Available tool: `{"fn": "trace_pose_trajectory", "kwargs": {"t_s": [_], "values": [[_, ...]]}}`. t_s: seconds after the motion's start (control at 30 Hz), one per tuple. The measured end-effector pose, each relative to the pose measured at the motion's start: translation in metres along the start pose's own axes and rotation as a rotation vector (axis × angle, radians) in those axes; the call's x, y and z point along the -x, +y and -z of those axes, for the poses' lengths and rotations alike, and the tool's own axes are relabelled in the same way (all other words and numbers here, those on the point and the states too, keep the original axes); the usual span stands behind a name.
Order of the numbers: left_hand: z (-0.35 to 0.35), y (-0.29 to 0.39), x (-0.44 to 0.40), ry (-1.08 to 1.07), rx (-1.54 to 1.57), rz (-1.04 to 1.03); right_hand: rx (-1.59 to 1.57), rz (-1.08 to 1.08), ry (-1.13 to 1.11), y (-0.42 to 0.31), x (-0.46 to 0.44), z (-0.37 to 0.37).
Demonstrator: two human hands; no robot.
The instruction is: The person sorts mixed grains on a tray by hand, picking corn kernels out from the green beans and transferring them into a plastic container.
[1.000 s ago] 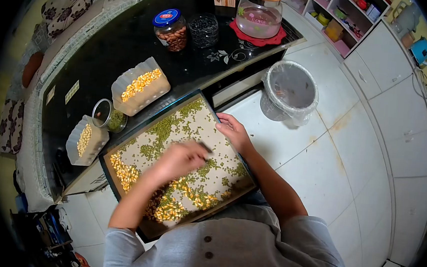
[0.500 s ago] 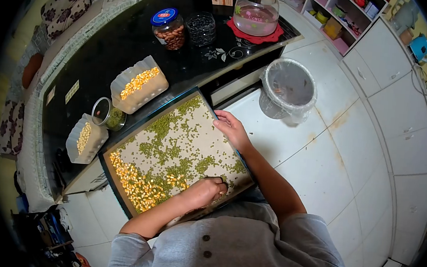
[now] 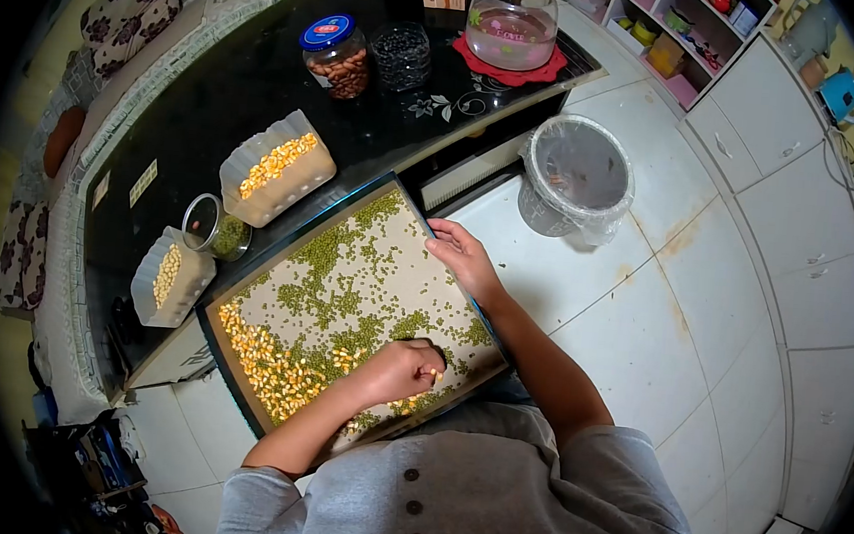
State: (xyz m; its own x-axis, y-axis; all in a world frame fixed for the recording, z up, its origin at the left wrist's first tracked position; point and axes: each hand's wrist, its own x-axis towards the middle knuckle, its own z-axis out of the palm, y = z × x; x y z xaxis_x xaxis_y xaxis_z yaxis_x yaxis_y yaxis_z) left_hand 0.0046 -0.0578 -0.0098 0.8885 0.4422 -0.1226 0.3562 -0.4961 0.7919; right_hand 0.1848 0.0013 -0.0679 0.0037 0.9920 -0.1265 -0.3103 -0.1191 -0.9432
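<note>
A shallow rectangular tray [image 3: 302, 220] with a dark rim lies tilted across my lap and against the table edge. Green mung beans [image 3: 317, 258] are scattered over its pale bottom, and yellow corn kernels [image 3: 268, 370] are heaped toward its left corner. Above the near part of the tray, my left hand [image 3: 404, 369] is closed, with pale corn kernels [image 3: 437, 374] showing at its fingertips. A few more kernels lie just below that hand. My right hand [image 3: 467, 262] grips the tray's right rim, its fingers partly hidden.
On the black table [image 3: 200, 89] stand a plastic tub of corn [image 3: 257, 193], a tub of pale beans [image 3: 184, 298], a tipped clear jar [image 3: 232, 239], a blue-lidded jar of nuts [image 3: 338, 59] and a fishbowl [image 3: 510, 38]. A lined bin [image 3: 552, 212] stands on the tiled floor.
My left hand has risen slightly away from my body and to the left, uncovering corn kernels beneath it. Kernels now show at its fingertips. The right hand stays on the rim.
</note>
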Motion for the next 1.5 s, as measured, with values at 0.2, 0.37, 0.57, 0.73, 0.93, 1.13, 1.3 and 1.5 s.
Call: {"fn": "trace_pose_trajectory", "kwargs": {"t_s": [0.2, 0.37, 0.57, 0.73, 0.93, 1.13, 1.3, 1.5], "values": [[0.000, 0.002, 0.000, -0.005, 0.105, 0.056, -0.009, -0.005, -0.001, -0.002, 0.000, -0.001], [-0.013, -0.005, -0.001, -0.017, -0.136, -0.066, -0.040, -0.017, 0.007, 0.000, -0.001, 0.001], [-0.017, -0.005, -0.003, 0.001, -0.269, -0.148, -0.047, -0.012, -0.003, -0.002, 0.000, 0.000], [-0.012, 0.000, -0.004, -0.023, -0.283, -0.085, -0.038, -0.023, 0.012, 0.001, -0.001, 0.001], [-0.017, -0.006, -0.007, 0.002, -0.267, -0.087, -0.005, -0.022, 0.009, 0.000, -0.002, 0.002], [-0.001, 0.002, -0.010, -0.066, -0.116, -0.037, -0.036, -0.034, -0.005, 0.001, -0.002, 0.002], [0.090, 0.022, -0.003, 0.178, -0.079, 0.091, -0.038, -0.034, -0.006, -0.002, 0.000, 0.002], [0.225, -0.009, -0.007, 0.672, -0.274, 0.268, -0.078, -0.077, -0.031, -0.006, -0.001, 0.000]]}}
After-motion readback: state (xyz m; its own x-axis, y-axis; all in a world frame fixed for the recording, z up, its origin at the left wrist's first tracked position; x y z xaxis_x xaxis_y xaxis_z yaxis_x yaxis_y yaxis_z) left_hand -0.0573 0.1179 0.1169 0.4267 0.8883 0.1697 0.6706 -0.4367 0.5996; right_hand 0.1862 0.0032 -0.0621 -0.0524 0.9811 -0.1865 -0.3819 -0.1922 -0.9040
